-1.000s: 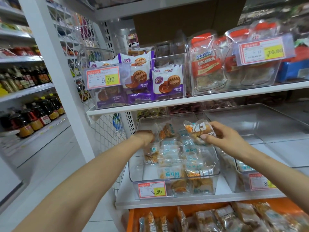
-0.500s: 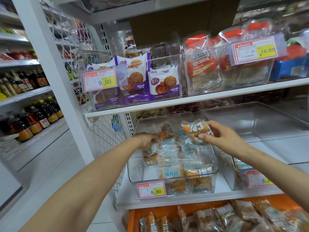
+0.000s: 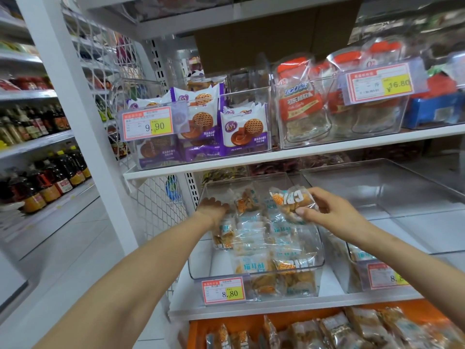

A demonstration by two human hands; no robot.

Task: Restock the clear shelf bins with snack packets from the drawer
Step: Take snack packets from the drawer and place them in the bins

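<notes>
One snack packet (image 3: pixel 289 200) | pinched, right hand (image 3: pixel 327 210) | long axis left-right

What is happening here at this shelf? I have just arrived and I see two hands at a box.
A person is refilling a clear bin on the lower shelf with snack packets. The right hand pinches one snack packet just above the bin. The left hand reaches down into the bin's back left corner among the packets already there; whether it grips one cannot be seen. The orange drawer below the shelf holds more packets.
</notes>
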